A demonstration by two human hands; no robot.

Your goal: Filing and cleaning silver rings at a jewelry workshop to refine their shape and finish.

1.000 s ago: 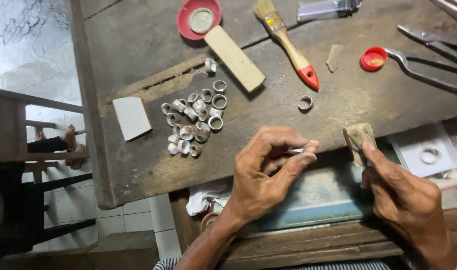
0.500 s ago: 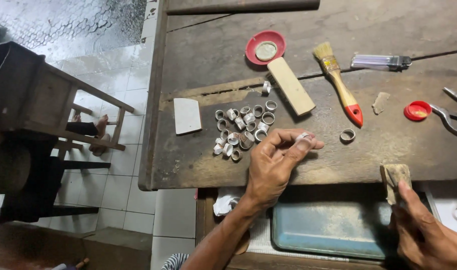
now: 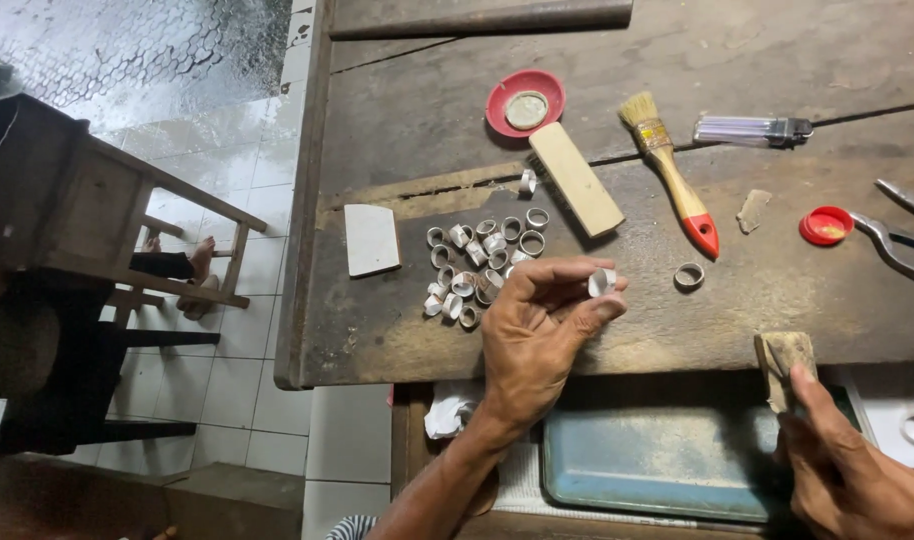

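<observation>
Left hand [image 3: 537,335] over the counter [image 3: 397,330], thumb and fingertips pinching one small silver ring [image 3: 601,281]. Just left of it, a heap of like rings [image 3: 477,265]; a single ring [image 3: 689,275] lies apart to the right. Right hand [image 3: 847,465], at the counter's near edge above a blue tray [image 3: 667,465], grips a worn pad [image 3: 783,362], possibly abrasive. Beyond: wooden block [image 3: 577,180], brush [image 3: 672,170], red lid [image 3: 524,103].

Left hand [image 3: 537,335]: forearm rising from bottom edge, back of hand up, fingers curled, thumb and fingertips pinched together. Right hand [image 3: 847,470]: low at right corner, index finger extended upward, remaining fingers folded in grip.
</observation>
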